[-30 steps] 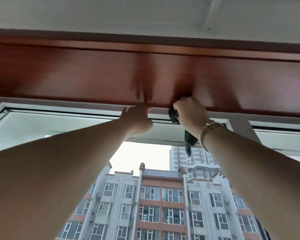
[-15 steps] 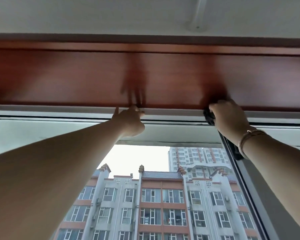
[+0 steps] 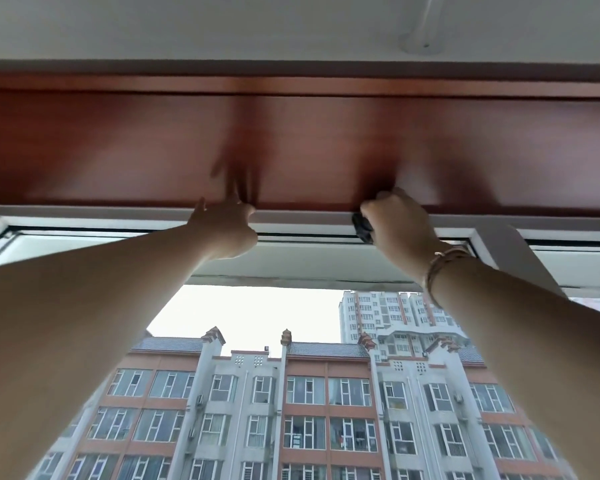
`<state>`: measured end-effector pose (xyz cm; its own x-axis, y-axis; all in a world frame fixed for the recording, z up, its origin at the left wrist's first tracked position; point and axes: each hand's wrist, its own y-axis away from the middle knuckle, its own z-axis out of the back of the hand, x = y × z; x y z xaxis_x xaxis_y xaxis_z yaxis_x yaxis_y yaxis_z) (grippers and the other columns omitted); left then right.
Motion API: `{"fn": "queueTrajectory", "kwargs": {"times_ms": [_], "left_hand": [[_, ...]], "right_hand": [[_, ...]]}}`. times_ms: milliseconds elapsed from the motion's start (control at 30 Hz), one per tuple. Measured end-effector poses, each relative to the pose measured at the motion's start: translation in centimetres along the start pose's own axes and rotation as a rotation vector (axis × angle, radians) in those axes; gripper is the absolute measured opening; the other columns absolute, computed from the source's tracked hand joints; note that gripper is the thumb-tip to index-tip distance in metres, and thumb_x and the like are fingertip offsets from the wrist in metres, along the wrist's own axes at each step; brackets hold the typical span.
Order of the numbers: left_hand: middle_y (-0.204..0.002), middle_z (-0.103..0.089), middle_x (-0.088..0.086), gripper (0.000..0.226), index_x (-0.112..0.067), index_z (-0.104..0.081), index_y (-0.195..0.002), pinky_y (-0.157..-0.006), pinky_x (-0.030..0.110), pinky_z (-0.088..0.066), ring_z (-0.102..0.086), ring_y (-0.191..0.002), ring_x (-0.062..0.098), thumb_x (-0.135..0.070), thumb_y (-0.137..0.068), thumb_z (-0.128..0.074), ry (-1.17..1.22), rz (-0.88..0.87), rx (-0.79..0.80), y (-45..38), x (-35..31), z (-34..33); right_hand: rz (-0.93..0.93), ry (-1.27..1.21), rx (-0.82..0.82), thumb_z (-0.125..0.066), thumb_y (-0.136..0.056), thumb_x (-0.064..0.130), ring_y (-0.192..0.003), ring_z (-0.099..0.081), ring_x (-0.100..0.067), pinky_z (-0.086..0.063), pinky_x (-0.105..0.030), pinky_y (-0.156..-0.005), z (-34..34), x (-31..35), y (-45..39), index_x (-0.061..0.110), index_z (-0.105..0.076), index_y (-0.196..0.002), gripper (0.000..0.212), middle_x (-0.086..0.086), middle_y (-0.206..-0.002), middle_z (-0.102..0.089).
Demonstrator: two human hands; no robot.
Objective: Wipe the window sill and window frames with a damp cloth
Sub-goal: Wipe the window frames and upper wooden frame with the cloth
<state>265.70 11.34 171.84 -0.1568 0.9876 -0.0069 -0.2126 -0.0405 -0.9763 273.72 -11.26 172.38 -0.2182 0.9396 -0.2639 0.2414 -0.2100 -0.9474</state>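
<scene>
I look up at the white top window frame under a red-brown wooden panel. My right hand grips a dark cloth and presses it against the underside of the frame. Only a small bunch of cloth shows at the fingers. My left hand reaches up to the left of it, its fingertips touching the frame's upper edge and its thumb spread out. Both forearms stretch up from the bottom corners.
A white vertical frame post stands just right of my right hand. A bracelet sits on my right wrist. Apartment buildings show through the glass below. A white ceiling fitting is above.
My right hand slid the cloth right to the vertical post, then back left along the top frame. The cloth's hanging tail no longer shows. My left hand stayed on the frame.
</scene>
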Motion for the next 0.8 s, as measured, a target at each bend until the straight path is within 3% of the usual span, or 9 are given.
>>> {"fn": "queueTrajectory", "kwargs": {"times_ms": [233,467,600,800], "left_hand": [[-0.158,-0.016,-0.004,0.066,-0.026,-0.024,-0.149,-0.120,0.041,0.001,-0.020,-0.144,0.018,-0.013,-0.087,-0.042,-0.041,-0.045,0.004,1.2,6.6,-0.3],[-0.153,-0.027,-0.009,0.068,-0.033,-0.033,-0.146,-0.118,0.042,0.000,-0.028,-0.140,0.020,-0.010,-0.082,-0.044,0.014,-0.120,-0.098,1.6,8.1,-1.2],[-0.155,-0.021,-0.013,0.068,-0.032,-0.029,-0.148,-0.119,0.042,0.006,-0.026,-0.142,0.015,-0.009,-0.085,-0.041,0.032,-0.115,0.007,1.8,7.9,-0.3],[-0.159,-0.007,-0.014,0.072,-0.032,-0.018,-0.151,-0.118,0.042,0.008,-0.010,-0.146,0.012,-0.010,-0.086,-0.040,-0.066,-0.094,0.132,1.8,7.0,0.3]], "right_hand": [[0.066,0.051,-0.027,-0.051,-0.084,-0.008,-0.105,-0.055,-0.032,-0.046,-0.036,-0.073,0.3,12.0,-3.8,0.003,-0.064,-0.105,0.027,-0.013,-0.107,-0.063],[0.069,-0.013,-0.132,-0.055,-0.082,-0.004,-0.098,-0.054,-0.030,-0.040,-0.032,-0.065,-1.1,10.7,-3.4,0.006,-0.066,-0.097,0.021,-0.011,-0.101,-0.059],[0.035,-0.099,-0.164,-0.056,-0.078,-0.003,-0.089,-0.055,-0.034,-0.045,-0.034,-0.064,-1.3,8.7,-2.6,0.006,-0.067,-0.092,0.020,-0.011,-0.093,-0.058],[-0.055,-0.075,-0.138,-0.050,-0.082,-0.005,-0.102,-0.055,-0.033,-0.049,-0.037,-0.074,-0.5,11.2,-2.2,0.006,-0.066,-0.101,0.027,-0.012,-0.103,-0.059]]}}
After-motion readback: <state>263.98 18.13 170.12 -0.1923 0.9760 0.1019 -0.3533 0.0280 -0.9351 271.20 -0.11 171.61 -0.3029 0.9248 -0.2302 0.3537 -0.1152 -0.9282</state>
